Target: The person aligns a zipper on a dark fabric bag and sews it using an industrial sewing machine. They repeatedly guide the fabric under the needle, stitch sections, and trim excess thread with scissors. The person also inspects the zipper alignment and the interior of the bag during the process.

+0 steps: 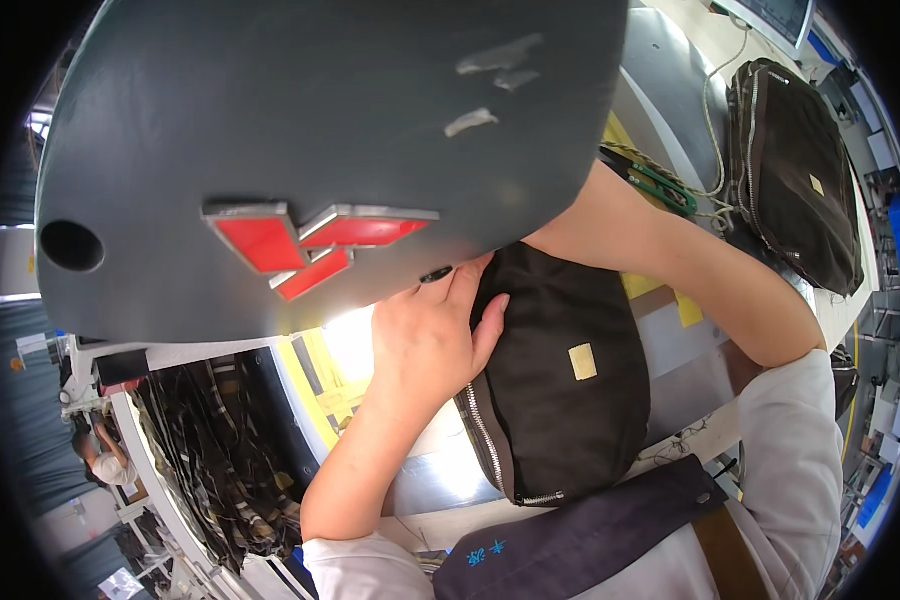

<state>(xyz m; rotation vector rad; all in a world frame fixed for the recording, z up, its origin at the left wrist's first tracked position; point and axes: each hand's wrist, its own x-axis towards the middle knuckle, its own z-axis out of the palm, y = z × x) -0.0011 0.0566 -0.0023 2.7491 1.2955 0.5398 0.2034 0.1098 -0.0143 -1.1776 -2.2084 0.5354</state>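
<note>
Dark bag point(570, 425) lies between the forearms, top end under the grey machine point(370, 130). Left hand point(425, 335) at its upper-left edge, thumb spread over cloth, fingertips hidden; grip unclear. Right hand's point(567, 232) fingers hidden, can't tell.

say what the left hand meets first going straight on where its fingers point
The left hand would likely meet the dark grey sewing machine head, though depth is unclear; it might pass underneath.

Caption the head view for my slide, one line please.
Left hand at the edge of a dark zippered bag; a grey machine housing hides the right hand.
</note>
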